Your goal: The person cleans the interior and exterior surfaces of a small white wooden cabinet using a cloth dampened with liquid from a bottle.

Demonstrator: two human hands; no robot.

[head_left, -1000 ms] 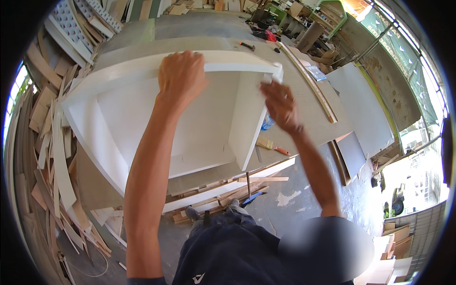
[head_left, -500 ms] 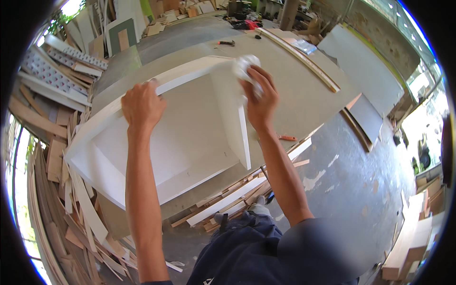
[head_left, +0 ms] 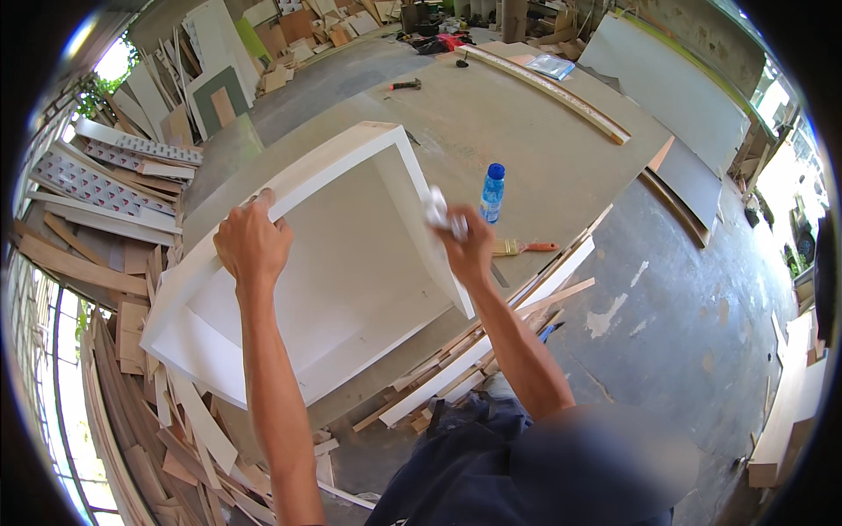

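An open-fronted white wooden box (head_left: 402, 188), like a cabinet carcass, lies on the worktable with its opening toward me. My left hand (head_left: 254, 244) is closed over its upper left edge, fingers curled around the board. In my right hand (head_left: 470, 245) is a crumpled white cloth (head_left: 436, 210), pinched against the outer edge of the box's right side panel; motion blurs it a little. Just right of that hand stands a blue-capped bottle (head_left: 493, 195). A paintbrush (head_left: 524, 248) with an orange-red handle lies close by on the table.
A hammer (head_left: 405, 85) and a long wooden strip (head_left: 553, 92) lie farther back on the worktable (head_left: 561, 167). Wood offcuts (head_left: 447, 368) are heaped below its near edge. Stacked boards (head_left: 123, 193) crowd the left side. A dark panel (head_left: 688, 193) leans at the right.
My right hand has brought the cloth from the box's far right corner nearer to me along the side panel. The bottle and the brush's bristles now show. My left hand keeps its hold.
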